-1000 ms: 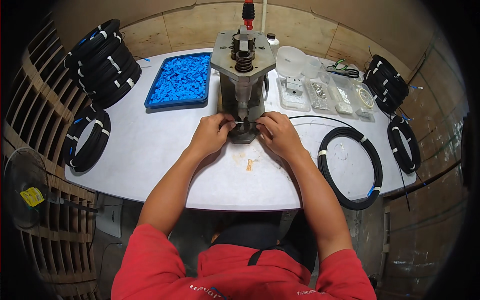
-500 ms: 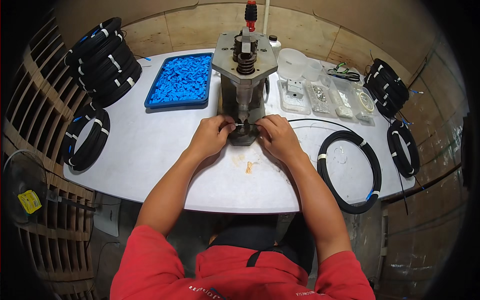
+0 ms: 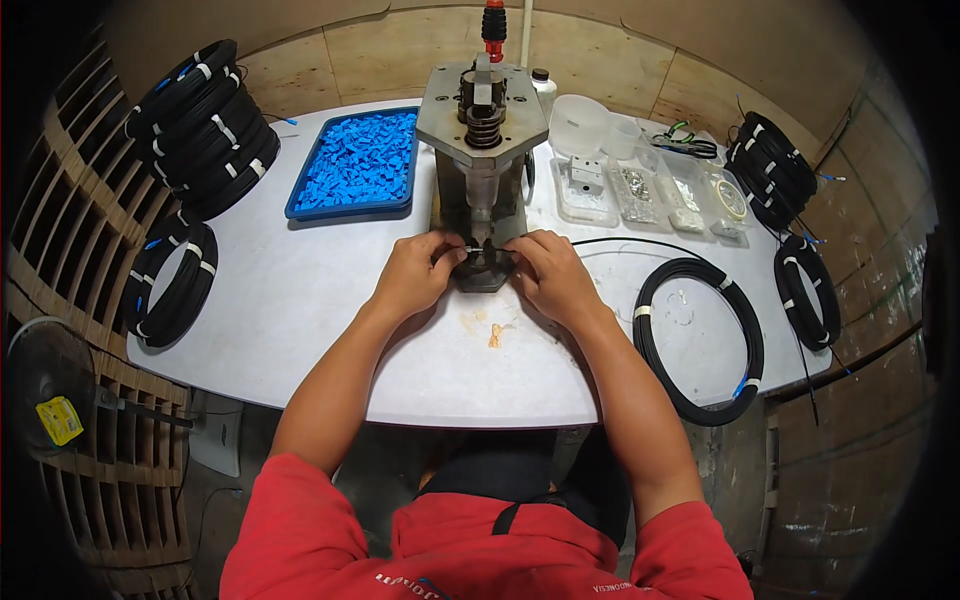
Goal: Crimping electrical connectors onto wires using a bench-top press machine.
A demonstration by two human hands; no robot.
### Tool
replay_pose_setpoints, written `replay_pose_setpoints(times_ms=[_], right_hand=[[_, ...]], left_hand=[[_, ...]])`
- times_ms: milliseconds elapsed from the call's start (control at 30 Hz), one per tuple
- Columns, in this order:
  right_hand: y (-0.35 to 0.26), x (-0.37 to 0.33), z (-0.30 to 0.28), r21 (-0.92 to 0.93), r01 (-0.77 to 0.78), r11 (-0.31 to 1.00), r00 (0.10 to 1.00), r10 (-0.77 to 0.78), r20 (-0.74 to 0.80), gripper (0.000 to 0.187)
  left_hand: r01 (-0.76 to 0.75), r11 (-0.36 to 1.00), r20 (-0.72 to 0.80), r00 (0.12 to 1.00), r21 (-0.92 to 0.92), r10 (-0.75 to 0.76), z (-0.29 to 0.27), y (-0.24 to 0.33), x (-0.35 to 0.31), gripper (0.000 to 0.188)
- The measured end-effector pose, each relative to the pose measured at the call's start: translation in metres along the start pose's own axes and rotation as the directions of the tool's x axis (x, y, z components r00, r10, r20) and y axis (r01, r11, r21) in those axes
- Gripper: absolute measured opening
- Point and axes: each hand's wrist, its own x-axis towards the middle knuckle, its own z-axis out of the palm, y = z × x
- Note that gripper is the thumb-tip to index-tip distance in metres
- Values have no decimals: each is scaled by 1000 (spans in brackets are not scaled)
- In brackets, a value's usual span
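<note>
At the foot of a metal bench press (image 3: 452, 185), my left hand (image 3: 412, 272) pinches one end of a small silvery piece between thumb and fingers. My right hand (image 3: 548, 270) is closed on a thin black cable (image 3: 625, 240) just right of the press tool. Between the fingertips, the cable's end and the silvery piece lie in line under the ram; their exact fit is too small to make out. From my right hand the cable runs back to a black cable coil (image 3: 648, 350), bound with white tape, lying on the table.
A blue tray (image 3: 292, 213) of small blue parts stands left of the press. Clear plastic boxes (image 3: 585, 212) of small parts and a pair of black-handled scissors (image 3: 688, 148) lie right. More black coils (image 3: 215, 140) are stacked at both table ends; an orange scrap (image 3: 495, 336) lies in front.
The whole scene sits slightly further left in the picture. Both hands keep their pinch at the press, with no clear movement of the cable.
</note>
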Motion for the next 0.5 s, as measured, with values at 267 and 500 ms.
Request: replay_pose_setpoints(times_ms=[267,500], right_hand=[[-4,-1,-2,13,-7,1000,1000,7,3,27],[-5,0,0,-84,33,996,999,-33,0,20]], left_hand=[[-5,1000,-6,1000,-3,5,-1,0,-1,19],[43,999,6,999,17,-44,-1,0,1,22]])
